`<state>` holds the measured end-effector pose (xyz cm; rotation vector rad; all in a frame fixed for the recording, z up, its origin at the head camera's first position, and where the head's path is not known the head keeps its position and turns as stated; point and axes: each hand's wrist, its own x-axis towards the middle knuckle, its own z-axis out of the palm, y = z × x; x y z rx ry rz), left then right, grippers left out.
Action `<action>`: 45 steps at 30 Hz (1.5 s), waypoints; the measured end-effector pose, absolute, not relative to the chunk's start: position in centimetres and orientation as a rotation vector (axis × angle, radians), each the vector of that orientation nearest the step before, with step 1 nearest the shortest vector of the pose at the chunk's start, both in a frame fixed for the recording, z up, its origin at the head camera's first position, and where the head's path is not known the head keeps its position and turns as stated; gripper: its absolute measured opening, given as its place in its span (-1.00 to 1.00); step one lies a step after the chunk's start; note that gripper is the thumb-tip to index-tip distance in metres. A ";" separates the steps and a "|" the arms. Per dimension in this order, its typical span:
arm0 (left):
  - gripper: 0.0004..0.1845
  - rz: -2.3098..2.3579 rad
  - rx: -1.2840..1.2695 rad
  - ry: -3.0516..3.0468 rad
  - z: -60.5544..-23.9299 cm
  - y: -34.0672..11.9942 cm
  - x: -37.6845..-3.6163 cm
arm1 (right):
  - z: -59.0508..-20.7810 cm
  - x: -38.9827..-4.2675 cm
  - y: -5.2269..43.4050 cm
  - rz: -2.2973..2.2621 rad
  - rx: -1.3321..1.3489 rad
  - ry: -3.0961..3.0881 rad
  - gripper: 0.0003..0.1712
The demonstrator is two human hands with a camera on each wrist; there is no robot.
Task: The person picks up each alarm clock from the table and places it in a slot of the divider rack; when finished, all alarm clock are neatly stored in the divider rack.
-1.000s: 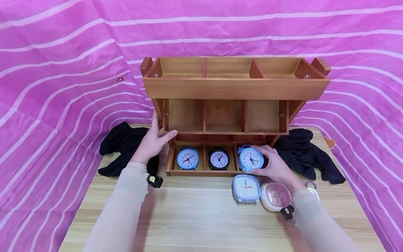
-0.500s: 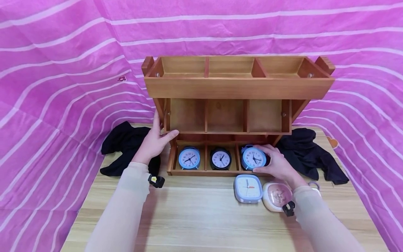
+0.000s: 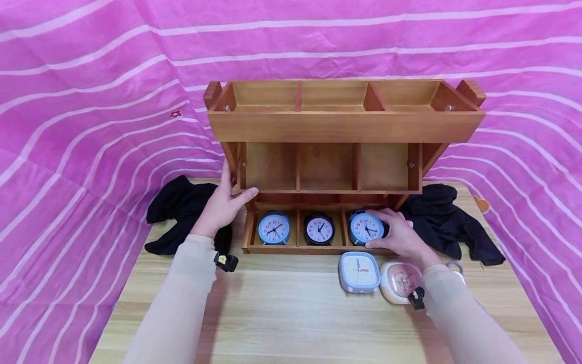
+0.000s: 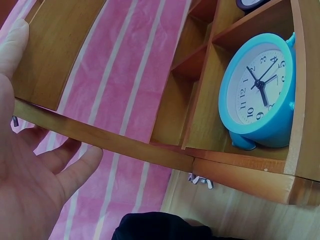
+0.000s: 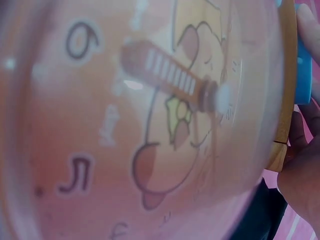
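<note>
A tiered wooden box (image 3: 345, 126) stands unfolded on the table. My left hand (image 3: 220, 207) holds its left side, thumb at the middle tray's corner and fingers behind the wooden strut (image 4: 135, 146). In the bottom tray's right compartment sits a light blue alarm clock (image 3: 366, 228). My right hand (image 3: 399, 236) holds that clock by its right side, thumb low and fingers over the top. A black alarm clock (image 3: 319, 230) occupies the middle compartment, and another blue alarm clock (image 3: 274, 228) the left one. In the right wrist view a pink clock face (image 5: 170, 120) hides most of the hand.
Right in front of the box lie a square blue-rimmed clock (image 3: 359, 273) and a pink-faced clock (image 3: 400, 280), side by side below my right wrist. Black cloths (image 3: 182, 207) (image 3: 443, 222) flank the box. Striped pink fabric (image 3: 318, 40) hangs behind.
The right blue clock has turned slightly and settled into its compartment, my right hand still on it. The left hand keeps its hold. The head view has shifted a little.
</note>
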<state>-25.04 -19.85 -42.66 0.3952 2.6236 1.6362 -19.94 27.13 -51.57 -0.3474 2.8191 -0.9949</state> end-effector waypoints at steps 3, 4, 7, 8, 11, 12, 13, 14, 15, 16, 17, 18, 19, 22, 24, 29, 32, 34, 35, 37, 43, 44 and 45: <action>0.12 1.637 0.395 2.624 -42.7 -19.8 -25.1 | -51.5 -20.0 27.1 -0.978 -0.337 2.813 0.06; 0.12 1.639 0.397 2.621 -42.6 -19.8 -25.0 | -51.5 -19.9 27.1 -0.960 -0.340 2.812 0.06; 0.13 1.638 0.392 2.620 -42.6 -19.7 -25.0 | -51.4 -19.8 27.1 -0.932 -0.343 2.792 0.04; 0.13 1.632 0.387 2.624 -42.6 -19.7 -25.0 | -51.3 -19.8 27.0 -0.920 -0.341 2.782 0.04; 0.13 1.622 0.381 2.630 -42.5 -19.7 -25.0 | -51.4 -19.6 27.0 -0.905 -0.320 2.751 0.05; 0.13 1.620 0.383 2.630 -42.5 -19.6 -25.0 | -51.4 -19.6 27.0 -0.909 -0.313 2.747 0.05; 0.13 1.619 0.383 2.630 -42.5 -19.6 -25.1 | -51.5 -19.5 27.0 -0.906 -0.307 2.749 0.05; 0.14 1.619 0.386 2.631 -42.5 -19.6 -25.1 | -51.5 -19.5 27.1 -0.907 -0.307 2.750 0.05; 0.14 1.621 0.392 2.628 -42.5 -19.6 -25.1 | -51.6 -19.4 27.1 -0.907 -0.305 2.753 0.06; 0.14 1.619 0.397 2.630 -42.5 -19.6 -25.1 | -51.6 -19.4 27.1 -0.906 -0.304 2.756 0.06; 0.14 1.622 0.401 2.629 -42.5 -19.5 -25.1 | -51.6 -19.4 27.1 -0.904 -0.304 2.760 0.06; 0.14 1.621 0.397 2.631 -42.6 -19.5 -25.1 | -51.7 -19.4 27.2 -0.900 -0.304 2.763 0.07; 0.13 1.619 0.393 2.632 -42.6 -19.5 -25.1 | -51.7 -19.4 27.2 -0.895 -0.309 2.765 0.08; 0.14 1.611 0.397 2.633 -42.6 -19.5 -25.0 | -51.6 -19.4 27.2 -0.880 -0.319 2.779 0.10; 0.14 1.600 0.393 2.635 -42.6 -19.6 -24.9 | -51.5 -19.3 27.2 -0.865 -0.326 2.793 0.13; 0.15 1.585 0.394 2.639 -42.5 -19.8 -24.9 | -50.9 -18.9 27.0 -0.795 -0.362 2.850 0.20; 0.15 1.585 0.399 2.644 -42.4 -19.8 -24.9 | -50.5 -18.2 26.7 -0.775 -0.424 2.887 0.21; 0.15 1.580 0.405 2.652 -42.3 -19.8 -24.9 | -50.2 -17.7 26.5 -0.771 -0.473 2.906 0.20; 0.15 1.585 0.409 2.648 -42.3 -19.8 -24.9 | -50.2 -17.4 26.4 -0.770 -0.491 2.912 0.19; 0.15 1.601 0.414 2.636 -42.3 -19.8 -24.9 | -50.0 -16.8 26.2 -0.772 -0.519 2.923 0.16; 0.16 1.623 0.436 2.626 -42.3 -19.7 -25.0 | -49.8 -15.2 25.8 -0.778 -0.534 2.958 0.15; 0.16 1.621 0.435 2.628 -42.3 -19.7 -25.0 | -49.7 -14.9 25.8 -0.775 -0.534 2.962 0.15; 0.16 1.620 0.428 2.628 -42.3 -19.7 -25.0 | -49.7 -14.7 25.7 -0.778 -0.530 2.963 0.14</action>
